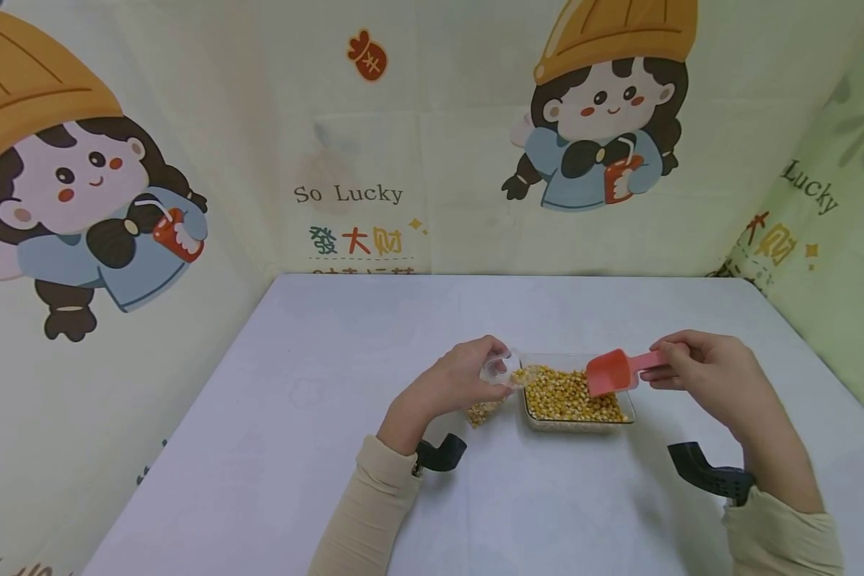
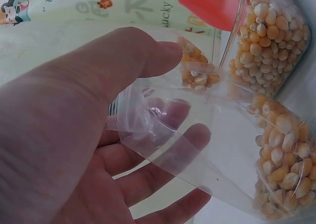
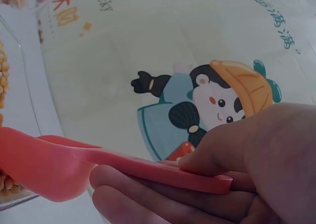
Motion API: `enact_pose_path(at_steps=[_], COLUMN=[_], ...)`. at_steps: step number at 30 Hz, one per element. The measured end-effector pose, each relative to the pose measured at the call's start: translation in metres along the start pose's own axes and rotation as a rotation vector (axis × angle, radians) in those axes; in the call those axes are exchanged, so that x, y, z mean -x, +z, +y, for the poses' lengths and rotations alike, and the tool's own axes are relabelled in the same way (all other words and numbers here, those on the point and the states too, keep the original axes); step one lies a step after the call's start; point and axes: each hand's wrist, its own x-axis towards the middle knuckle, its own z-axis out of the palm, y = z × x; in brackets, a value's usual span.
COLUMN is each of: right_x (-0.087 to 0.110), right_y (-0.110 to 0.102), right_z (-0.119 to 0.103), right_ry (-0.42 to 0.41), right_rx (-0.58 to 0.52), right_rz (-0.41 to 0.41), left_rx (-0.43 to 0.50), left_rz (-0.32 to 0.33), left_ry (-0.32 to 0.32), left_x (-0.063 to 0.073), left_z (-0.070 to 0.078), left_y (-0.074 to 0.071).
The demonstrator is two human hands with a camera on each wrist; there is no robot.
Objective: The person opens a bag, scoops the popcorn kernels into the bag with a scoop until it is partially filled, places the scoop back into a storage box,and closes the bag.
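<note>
My left hand (image 1: pixel 457 376) holds the mouth of a clear plastic bag (image 2: pixel 217 135), thumb on one side and fingers on the other. Corn kernels (image 2: pixel 284 160) fill the bag's lower end, and a few more show near the thumb tip. Right of it stands a clear rectangular container (image 1: pixel 574 428) full of yellow corn kernels (image 1: pixel 558 394). With thumb and fingers, my right hand (image 1: pixel 716 380) grips the handle of a pinkish-red scoop (image 1: pixel 608 374). The scoop's bowl is over the container's right part; its inside is not clearly visible.
A white table (image 1: pixel 331 480) lies under everything. Behind it hangs a cream cloth (image 1: pixel 461 160) printed with cartoon figures and lettering, which also covers both sides. A dark wrist mount (image 1: pixel 441 454) sits on the left wrist, another mount (image 1: pixel 709 474) on the right.
</note>
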Motion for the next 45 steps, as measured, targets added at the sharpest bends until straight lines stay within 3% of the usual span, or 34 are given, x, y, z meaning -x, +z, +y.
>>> enact_pose_path(at_steps=[8, 21, 37, 45], right_x=[-0.001, -0.002, -0.007, -0.013], right_y=[0.003, 0.004, 0.008, 0.013], right_z=[-0.001, -0.002, 0.000, 0.004], right_ry=[0.008, 0.019, 0.065, 0.070], right_rx=[0.061, 0.066, 0.014, -0.074], right_rz=[-0.017, -0.030, -0.093, -0.162], left_rx=[-0.021, -0.033, -0.060, -0.076], left_rz=[0.000, -0.012, -0.004, 0.006], left_ry=[-0.003, -0.025, -0.010, -0.016], left_x=[0.000, 0.002, 0.001, 0.001], left_z=[0.000, -0.001, 0.000, 0.000], left_y=[0.001, 0.001, -0.001, -0.001])
